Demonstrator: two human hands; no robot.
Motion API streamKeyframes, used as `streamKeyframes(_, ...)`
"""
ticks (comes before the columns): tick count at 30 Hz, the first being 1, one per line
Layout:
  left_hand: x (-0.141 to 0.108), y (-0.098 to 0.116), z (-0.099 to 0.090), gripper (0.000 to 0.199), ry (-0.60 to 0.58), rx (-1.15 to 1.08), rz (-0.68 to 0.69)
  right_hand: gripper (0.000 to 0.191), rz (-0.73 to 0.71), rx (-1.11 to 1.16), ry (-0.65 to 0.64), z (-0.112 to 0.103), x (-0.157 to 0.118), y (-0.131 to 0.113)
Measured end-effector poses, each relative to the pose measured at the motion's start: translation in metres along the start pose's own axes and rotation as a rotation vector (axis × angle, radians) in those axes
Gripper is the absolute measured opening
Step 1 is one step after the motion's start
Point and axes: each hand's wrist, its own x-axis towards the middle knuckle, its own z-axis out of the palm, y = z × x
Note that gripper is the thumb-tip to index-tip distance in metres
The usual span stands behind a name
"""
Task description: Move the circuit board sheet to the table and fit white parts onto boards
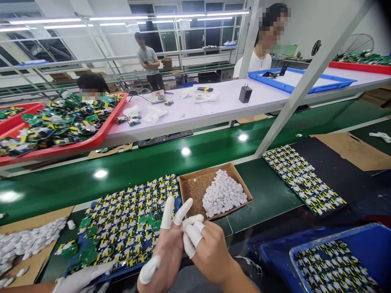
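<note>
My left hand is raised palm up at the bottom centre, white finger cots on its thumb and fingers, two fingers stretched out. My right hand, also with white cots, has its fingers pinched round a covered finger of my left hand. Behind them stands a cardboard box with a heap of white pieces. To the left, rows of small circuit boards with yellow and white parts fill a blue tray; several boards lie green side up on them.
Another person's gloved hand touches the tray at lower left. White pieces lie on cardboard. At right are more boards and a blue bin. A slanted post and a shelf with red trays stand beyond.
</note>
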Motion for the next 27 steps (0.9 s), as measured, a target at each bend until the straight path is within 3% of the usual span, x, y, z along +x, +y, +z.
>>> streamKeyframes(5,0.003,0.003,0.02,0.094,-0.067,-0.119,0.017,0.03,0.119,0.071,0.022,0.002,-0.004,-0.004)
streamKeyframes(10,0.007,-0.005,0.002,0.088,-0.22,0.053,-0.001,0.027,0.19,0.277,-0.027,0.007,-0.021,0.009)
streamKeyframes(12,0.004,0.0,-0.01,0.086,-0.258,0.081,-0.011,0.022,0.328,0.453,-0.008,0.005,-0.029,0.017)
streamKeyframes(15,-0.004,0.013,-0.022,0.075,-0.351,0.083,-0.05,0.02,0.679,0.761,0.091,-0.006,-0.037,0.026)
streamKeyframes(17,-0.009,0.02,-0.024,0.064,-0.43,0.114,-0.095,0.023,0.804,0.936,0.029,-0.017,-0.035,0.026)
streamKeyframes(20,-0.013,0.023,-0.022,0.062,-0.564,0.209,-0.139,0.017,0.614,0.959,-0.302,-0.032,-0.022,0.018)
streamKeyframes(22,-0.014,0.023,-0.021,0.07,-0.591,0.265,-0.139,0.013,0.468,0.906,-0.428,-0.036,-0.014,0.01)
streamKeyframes(27,-0.015,0.024,-0.04,0.075,-0.396,0.262,-0.147,0.011,0.417,0.805,-0.356,-0.03,-0.01,-0.003)
